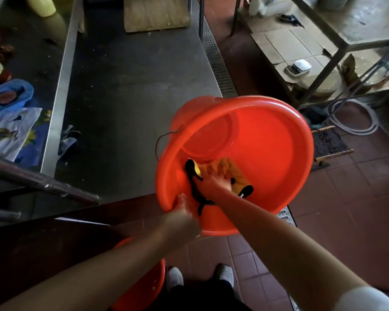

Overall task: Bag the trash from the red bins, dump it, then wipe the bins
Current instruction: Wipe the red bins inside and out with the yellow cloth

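Steel table (126, 90), grey and scuffed, stretches away beyond and to the left of both hands, and its near corner sits just under the tilted red bin (267, 140). That bin is the big thing here: held up off the floor with its mouth turned toward the person, base pointing away and up to the left, a wire handle hanging on its far left side. The left hand (184, 212) grips the near rim, thumb inside and fingers curled under the lip, so it carries the weight. The right hand (213, 182) reaches deep inside, fingers bent and pressing a yellow cloth (225, 169) with black trim against the near inner wall. Most of the wall lies beyond and to the right of that hand, so the wiping hand, being the nearer one, looks to have a wide sweep open across the far side and up to the base. To the right the tiled floor is open; the table corner crowds the left. A second red bin (144, 286) stands below the left forearm, by the person's feet.
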Demonstrator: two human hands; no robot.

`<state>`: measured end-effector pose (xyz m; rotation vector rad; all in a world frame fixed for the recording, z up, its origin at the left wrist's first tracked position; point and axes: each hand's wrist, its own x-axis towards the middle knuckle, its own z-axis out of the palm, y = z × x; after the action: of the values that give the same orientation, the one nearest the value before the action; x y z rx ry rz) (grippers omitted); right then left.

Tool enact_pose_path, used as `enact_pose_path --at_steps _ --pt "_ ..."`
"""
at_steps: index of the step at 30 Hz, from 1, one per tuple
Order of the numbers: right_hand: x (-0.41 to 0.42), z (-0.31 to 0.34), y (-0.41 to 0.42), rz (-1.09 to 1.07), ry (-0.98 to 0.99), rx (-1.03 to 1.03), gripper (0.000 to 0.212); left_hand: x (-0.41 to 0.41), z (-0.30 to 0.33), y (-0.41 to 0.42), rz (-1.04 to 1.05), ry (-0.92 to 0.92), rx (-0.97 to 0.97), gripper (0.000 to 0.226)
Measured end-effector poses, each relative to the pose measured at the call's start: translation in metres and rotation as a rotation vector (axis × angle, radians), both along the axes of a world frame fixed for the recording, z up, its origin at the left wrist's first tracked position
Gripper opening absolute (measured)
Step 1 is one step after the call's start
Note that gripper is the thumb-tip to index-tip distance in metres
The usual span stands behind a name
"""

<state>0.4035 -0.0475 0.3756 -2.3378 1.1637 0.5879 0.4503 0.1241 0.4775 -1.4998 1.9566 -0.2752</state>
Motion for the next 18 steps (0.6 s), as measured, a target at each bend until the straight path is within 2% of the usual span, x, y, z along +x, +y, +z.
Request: enact_pose_path --at_steps 6,9,14,16,18 --pt "0.021 -0.019 -0.038 0.066 0.039 -0.072 0.066 0.007 -0.011 0.001 0.008 0.112 0.006 0.039" --pt "0.028 -0.024 -0.035 0.071 0.045 -0.099 0.065 0.011 -0.018 0.004 0.002 0.082 -0.005 0.043" --pt "0.002 -0.003 -0.018 0.091 0.030 -0.083 0.067 0.011 -0.008 0.003 0.003 0.039 0.051 0.034" --pt "-0.012 0.011 -0.005 0.094 0.013 -0.075 0.065 0.010 -0.002 0.001 0.045 0.023 0.023 0.041" --pt "-0.026 0.023 0.009 0.090 0.003 -0.058 0.065 0.007 0.002 0.000 0.059 -0.044 0.047 0.059"
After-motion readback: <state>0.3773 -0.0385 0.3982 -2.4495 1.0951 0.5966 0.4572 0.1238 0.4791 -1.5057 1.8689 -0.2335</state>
